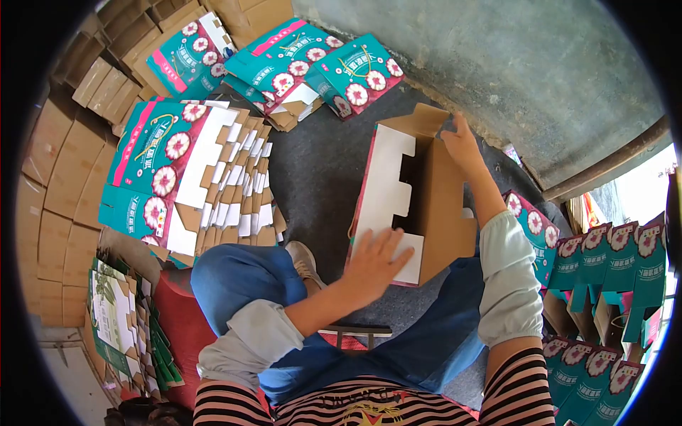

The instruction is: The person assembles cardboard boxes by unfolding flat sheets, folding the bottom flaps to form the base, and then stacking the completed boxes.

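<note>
A cardboard box (pixel 449 213) stands between my knees, its top open with the toothed white flap (pixel 380 177) along its left side and a brown flap (pixel 420 119) raised at the far end. My left hand (pixel 375 264) lies with fingers spread on the near white part of the box. At the far right corner, my right hand (pixel 462 144) has its fingers bent round the box's brown edge; the fingertips are partly hidden.
A stack of flattened printed boxes (pixel 167 167) lies on the left, with more teal boxes (pixel 359 74) beyond. Brown cartons (pixel 57 241) line the left side. Several teal boxes (pixel 604 255) stand in rows on the right, near a grey wall (pixel 540 78).
</note>
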